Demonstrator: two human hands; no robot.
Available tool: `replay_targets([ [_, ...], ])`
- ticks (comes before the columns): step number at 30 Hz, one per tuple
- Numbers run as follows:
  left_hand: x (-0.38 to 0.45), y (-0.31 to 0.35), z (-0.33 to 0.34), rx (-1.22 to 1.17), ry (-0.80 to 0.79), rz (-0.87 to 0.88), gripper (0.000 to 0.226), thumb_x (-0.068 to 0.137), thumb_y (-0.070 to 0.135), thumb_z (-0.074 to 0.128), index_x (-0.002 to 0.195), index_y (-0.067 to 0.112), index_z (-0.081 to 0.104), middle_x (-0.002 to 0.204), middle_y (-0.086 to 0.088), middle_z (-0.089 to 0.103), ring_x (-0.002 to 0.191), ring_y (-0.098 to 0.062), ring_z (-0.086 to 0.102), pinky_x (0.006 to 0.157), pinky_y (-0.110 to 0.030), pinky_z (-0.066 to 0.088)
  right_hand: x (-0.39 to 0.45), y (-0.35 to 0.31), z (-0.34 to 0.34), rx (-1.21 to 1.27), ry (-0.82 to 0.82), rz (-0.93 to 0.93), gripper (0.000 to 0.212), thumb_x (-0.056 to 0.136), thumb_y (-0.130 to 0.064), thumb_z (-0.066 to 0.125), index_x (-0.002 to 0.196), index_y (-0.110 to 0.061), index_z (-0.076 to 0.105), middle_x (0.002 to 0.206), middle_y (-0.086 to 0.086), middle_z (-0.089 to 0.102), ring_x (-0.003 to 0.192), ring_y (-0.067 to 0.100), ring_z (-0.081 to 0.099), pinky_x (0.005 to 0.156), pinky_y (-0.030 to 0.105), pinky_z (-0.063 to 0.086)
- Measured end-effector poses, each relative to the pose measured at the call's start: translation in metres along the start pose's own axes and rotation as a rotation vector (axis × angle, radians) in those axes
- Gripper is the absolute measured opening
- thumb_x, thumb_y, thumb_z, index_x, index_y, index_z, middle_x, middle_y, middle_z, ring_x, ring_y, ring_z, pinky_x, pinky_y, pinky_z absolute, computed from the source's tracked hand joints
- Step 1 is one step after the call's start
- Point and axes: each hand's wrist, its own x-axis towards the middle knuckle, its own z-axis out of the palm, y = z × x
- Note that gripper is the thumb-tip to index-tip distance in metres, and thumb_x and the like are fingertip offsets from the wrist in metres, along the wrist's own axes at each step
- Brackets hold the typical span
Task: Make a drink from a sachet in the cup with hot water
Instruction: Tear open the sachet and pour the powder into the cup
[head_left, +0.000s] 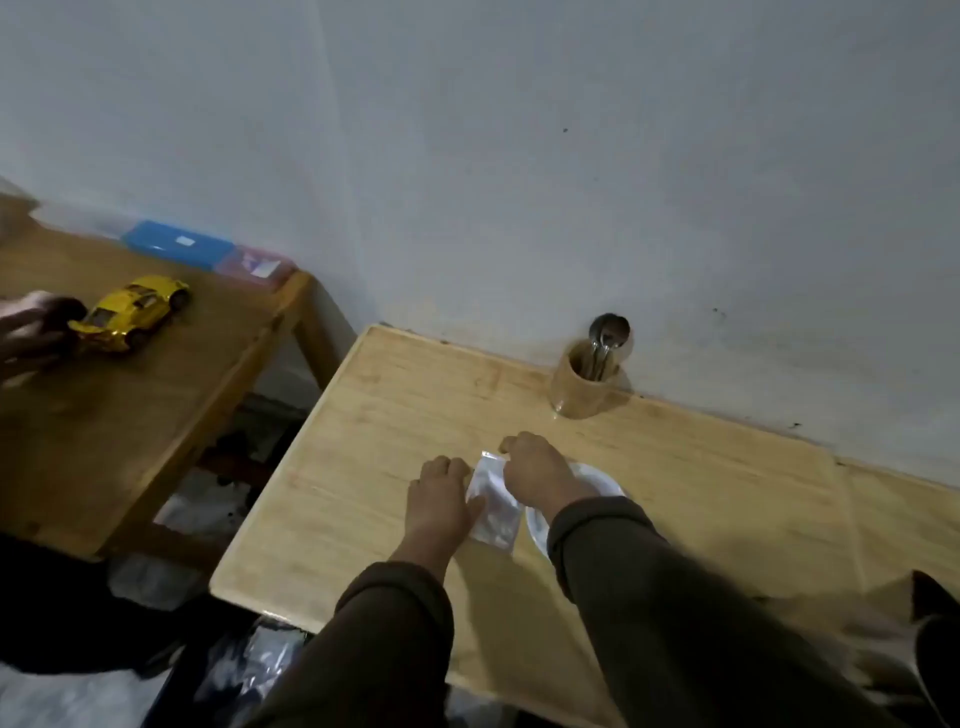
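Observation:
A silvery sachet is held over the light wooden table, between both hands. My left hand grips its left edge. My right hand pinches its top right corner. Just right of the sachet, partly hidden under my right wrist, sits a white round dish or cup rim; I cannot tell which. No kettle or hot water shows.
A wooden holder with metal spoons stands by the wall. On a darker table at left lie a yellow toy car, a blue box, a pink box, and another person's hand. A dark object sits at the right edge.

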Motion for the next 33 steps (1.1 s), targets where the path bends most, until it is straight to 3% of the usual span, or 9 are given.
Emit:
replay_targets([
  [7, 0.019, -0.013, 0.009, -0.029, -0.09, -0.04, 0.042, 0.082, 0.041, 0.063, 0.111, 0.012, 0.055, 0.117, -0.008, 0.056, 0.115, -0.027, 0.05, 0.09, -0.037, 0.044, 0.031, -0.008, 0.028, -0.001, -0.035, 0.075, 0.035, 0.092, -0.012, 0.049, 0.127, -0.008, 0.05, 0.128, 0.017, 0.053, 0.117, 0.034, 0.054, 0.097, 0.038, 0.044],
  [13, 0.026, -0.018, 0.014, -0.072, -0.084, -0.012, 0.041, 0.08, 0.036, 0.068, 0.113, 0.013, 0.056, 0.116, -0.007, 0.058, 0.114, -0.026, 0.051, 0.089, -0.036, 0.044, 0.045, -0.007, 0.045, -0.145, -0.018, 0.093, 0.034, 0.084, -0.038, 0.051, 0.108, -0.016, 0.057, 0.111, 0.009, 0.059, 0.103, 0.033, 0.058, 0.088, 0.044, 0.05],
  [17, 0.031, -0.015, 0.01, -0.095, -0.088, -0.016, 0.047, 0.078, 0.028, 0.07, 0.12, 0.017, 0.052, 0.122, -0.004, 0.055, 0.116, -0.023, 0.048, 0.091, -0.034, 0.044, 0.038, -0.012, 0.033, -0.008, 0.055, 0.166, 0.03, 0.087, -0.035, 0.053, 0.107, -0.015, 0.064, 0.111, 0.009, 0.061, 0.103, 0.031, 0.058, 0.09, 0.039, 0.05],
  [19, 0.035, -0.014, 0.006, -0.165, -0.111, -0.027, 0.051, 0.077, 0.025, 0.07, 0.124, 0.021, 0.049, 0.123, -0.003, 0.053, 0.118, -0.024, 0.048, 0.095, -0.037, 0.045, 0.04, -0.014, 0.029, 0.098, 0.04, 0.171, 0.024, 0.088, -0.024, 0.054, 0.104, -0.011, 0.066, 0.113, 0.011, 0.065, 0.104, 0.031, 0.058, 0.088, 0.034, 0.047],
  [22, 0.042, -0.012, -0.003, -0.377, -0.139, -0.031, 0.028, 0.087, 0.022, 0.057, 0.115, 0.018, 0.056, 0.113, -0.009, 0.064, 0.108, -0.029, 0.058, 0.088, -0.034, 0.047, 0.037, -0.014, 0.014, 0.324, 0.019, 0.169, 0.019, 0.086, -0.011, 0.056, 0.1, -0.007, 0.068, 0.111, 0.012, 0.068, 0.102, 0.029, 0.059, 0.081, 0.028, 0.041],
  [25, 0.048, -0.008, -0.02, -0.492, -0.114, 0.027, 0.021, 0.096, 0.018, 0.046, 0.105, 0.007, 0.061, 0.106, -0.017, 0.069, 0.099, -0.033, 0.062, 0.078, -0.031, 0.042, 0.033, -0.01, -0.007, 0.52, 0.062, 0.176, 0.015, 0.084, -0.007, 0.059, 0.094, -0.011, 0.069, 0.095, 0.008, 0.069, 0.085, 0.019, 0.055, 0.072, 0.021, 0.038],
  [28, 0.053, 0.001, -0.045, -0.51, -0.099, 0.103, 0.023, 0.097, 0.016, 0.044, 0.106, 0.005, 0.063, 0.106, -0.016, 0.069, 0.098, -0.032, 0.061, 0.072, -0.026, 0.036, 0.023, -0.009, -0.032, 0.63, 0.08, 0.145, 0.013, 0.083, -0.009, 0.066, 0.076, -0.019, 0.061, 0.066, -0.006, 0.052, 0.066, 0.012, 0.049, 0.058, 0.022, 0.038],
  [30, 0.056, 0.009, -0.06, -0.496, -0.104, 0.157, 0.023, 0.096, 0.015, 0.044, 0.104, 0.005, 0.062, 0.107, -0.016, 0.069, 0.098, -0.032, 0.061, 0.073, -0.024, 0.034, 0.015, -0.01, -0.047, 0.674, 0.146, 0.106, 0.023, 0.083, -0.011, 0.068, 0.066, -0.023, 0.057, 0.063, -0.008, 0.049, 0.064, 0.01, 0.047, 0.064, 0.024, 0.04],
  [33, 0.056, 0.023, -0.08, -0.531, -0.095, 0.206, 0.024, 0.096, 0.016, 0.042, 0.102, 0.006, 0.063, 0.106, -0.017, 0.069, 0.099, -0.032, 0.06, 0.073, -0.026, 0.035, 0.003, -0.01, -0.064, 0.708, 0.239, 0.094, 0.016, 0.082, -0.009, 0.067, 0.072, -0.017, 0.059, 0.062, -0.005, 0.053, 0.063, 0.01, 0.049, 0.061, 0.021, 0.039],
])
